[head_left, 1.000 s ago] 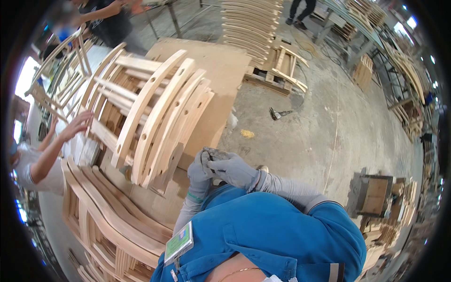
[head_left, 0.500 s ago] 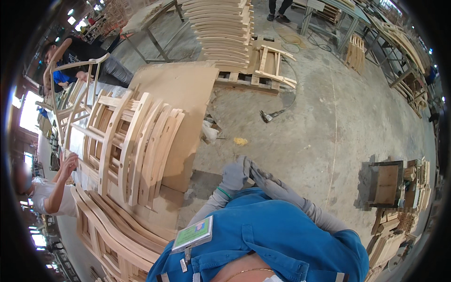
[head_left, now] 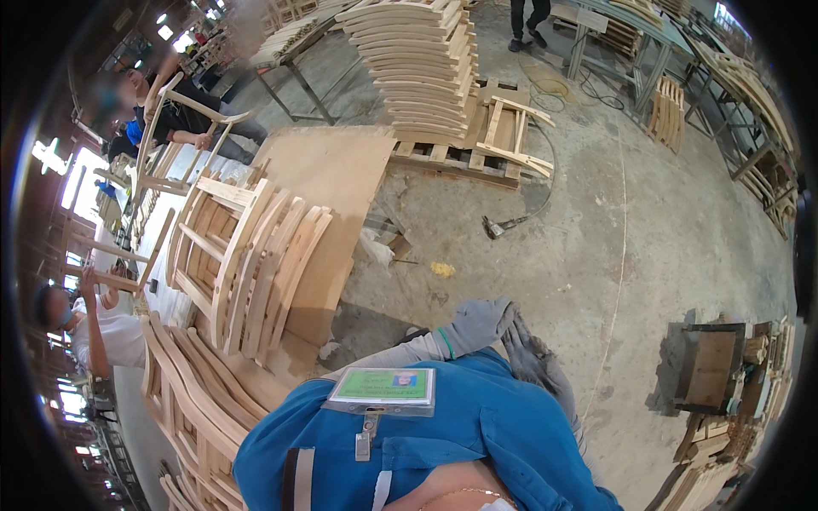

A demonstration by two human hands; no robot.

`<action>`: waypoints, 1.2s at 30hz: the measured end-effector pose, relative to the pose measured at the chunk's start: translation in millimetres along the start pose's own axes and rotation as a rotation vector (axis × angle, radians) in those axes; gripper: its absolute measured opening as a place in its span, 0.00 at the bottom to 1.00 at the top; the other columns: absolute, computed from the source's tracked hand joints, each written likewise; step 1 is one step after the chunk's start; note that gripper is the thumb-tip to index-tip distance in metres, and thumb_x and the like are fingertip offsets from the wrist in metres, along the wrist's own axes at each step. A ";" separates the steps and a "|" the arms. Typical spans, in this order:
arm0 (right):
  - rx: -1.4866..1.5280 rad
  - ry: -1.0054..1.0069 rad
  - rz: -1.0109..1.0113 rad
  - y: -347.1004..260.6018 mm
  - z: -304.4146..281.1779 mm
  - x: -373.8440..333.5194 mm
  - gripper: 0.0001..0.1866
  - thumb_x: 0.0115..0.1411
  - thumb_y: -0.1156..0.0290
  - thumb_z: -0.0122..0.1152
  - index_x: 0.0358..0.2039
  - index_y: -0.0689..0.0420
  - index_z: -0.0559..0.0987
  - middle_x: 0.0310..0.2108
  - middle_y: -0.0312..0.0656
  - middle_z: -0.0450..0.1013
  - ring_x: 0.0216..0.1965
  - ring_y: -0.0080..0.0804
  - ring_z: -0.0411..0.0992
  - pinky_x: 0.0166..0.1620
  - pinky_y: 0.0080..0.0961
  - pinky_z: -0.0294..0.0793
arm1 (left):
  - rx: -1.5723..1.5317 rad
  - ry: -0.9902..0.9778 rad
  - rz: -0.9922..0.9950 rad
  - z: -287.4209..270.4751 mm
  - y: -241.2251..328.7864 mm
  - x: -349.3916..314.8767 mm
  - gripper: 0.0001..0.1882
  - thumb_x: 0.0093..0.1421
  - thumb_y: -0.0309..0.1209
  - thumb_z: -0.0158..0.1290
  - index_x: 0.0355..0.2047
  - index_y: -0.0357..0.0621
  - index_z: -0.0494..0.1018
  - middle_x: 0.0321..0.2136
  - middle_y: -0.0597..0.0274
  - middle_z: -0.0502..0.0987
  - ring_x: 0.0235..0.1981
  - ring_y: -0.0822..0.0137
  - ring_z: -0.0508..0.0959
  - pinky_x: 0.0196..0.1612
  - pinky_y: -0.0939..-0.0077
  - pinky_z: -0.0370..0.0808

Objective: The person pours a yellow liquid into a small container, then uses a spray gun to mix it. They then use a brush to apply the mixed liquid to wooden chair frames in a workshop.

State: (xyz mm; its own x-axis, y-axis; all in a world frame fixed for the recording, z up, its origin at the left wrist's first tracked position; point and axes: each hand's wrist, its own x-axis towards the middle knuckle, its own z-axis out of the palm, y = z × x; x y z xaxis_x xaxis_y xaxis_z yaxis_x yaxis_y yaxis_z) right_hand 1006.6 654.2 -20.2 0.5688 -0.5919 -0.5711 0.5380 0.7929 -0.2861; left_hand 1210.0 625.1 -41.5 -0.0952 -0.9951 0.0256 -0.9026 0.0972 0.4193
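My left hand [head_left: 477, 325], in a grey glove with a green band at the wrist, is in front of my blue work jacket [head_left: 400, 443]. Its fingers are closed against the grey glove of my right hand [head_left: 527, 342]. That hand bends down toward my body, and its fingers are hidden in the folds of grey cloth. No wooden part is visible in either hand. Nearest on my left are a stack of curved wooden chair frames [head_left: 247, 272] and more curved frames [head_left: 200, 383] nearer to me.
Two people at the left, one in a white shirt [head_left: 128, 342], handle wooden frames. Ahead, slatted parts are piled high [head_left: 417, 72] on a pallet [head_left: 456, 162]. An air tool [head_left: 503, 226] with a hose lies on the concrete floor. A dark-edged box [head_left: 709, 368] stands at right.
My hands have shifted right and my right hand has folded down against the left. The person in white now holds up a wooden frame; the other person's chair frame has moved slightly.
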 end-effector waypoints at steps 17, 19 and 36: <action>-0.116 0.003 -0.337 -73.3 73.1 163.3 0.31 0.63 0.59 0.52 0.63 0.50 0.54 0.61 0.39 0.58 0.57 0.30 0.62 0.57 0.45 0.62 | -1.173 0.014 -0.112 -82.9 -44.3 152.9 0.11 0.66 0.31 0.40 0.35 0.38 0.70 0.27 0.64 0.72 0.27 0.75 0.69 0.28 0.81 0.67; -0.027 -0.048 -0.314 -79.6 98.0 186.3 0.26 0.64 0.60 0.50 0.59 0.51 0.59 0.56 0.37 0.62 0.54 0.29 0.65 0.55 0.45 0.65 | -1.300 -0.207 -0.112 -92.9 -60.8 163.8 0.11 0.65 0.29 0.41 0.37 0.35 0.71 0.31 0.62 0.74 0.32 0.75 0.72 0.32 0.81 0.70; -0.009 0.095 -0.424 -92.2 182.7 336.7 0.12 0.61 0.67 0.55 0.45 0.53 0.75 0.38 0.31 0.74 0.39 0.23 0.72 0.41 0.34 0.75 | -1.540 -0.565 0.065 -132.6 -165.3 263.8 0.21 0.64 0.33 0.42 0.54 0.35 0.60 0.50 0.52 0.67 0.52 0.60 0.68 0.56 0.66 0.67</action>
State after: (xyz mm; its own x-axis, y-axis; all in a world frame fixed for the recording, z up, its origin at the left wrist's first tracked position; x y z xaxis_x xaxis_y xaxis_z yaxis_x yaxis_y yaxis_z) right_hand 1262.2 355.4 -45.6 0.2388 -0.8500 -0.4696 0.7058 0.4840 -0.5172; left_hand 1389.7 344.2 16.3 -0.5584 -0.8245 -0.0919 0.3189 -0.3156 0.8937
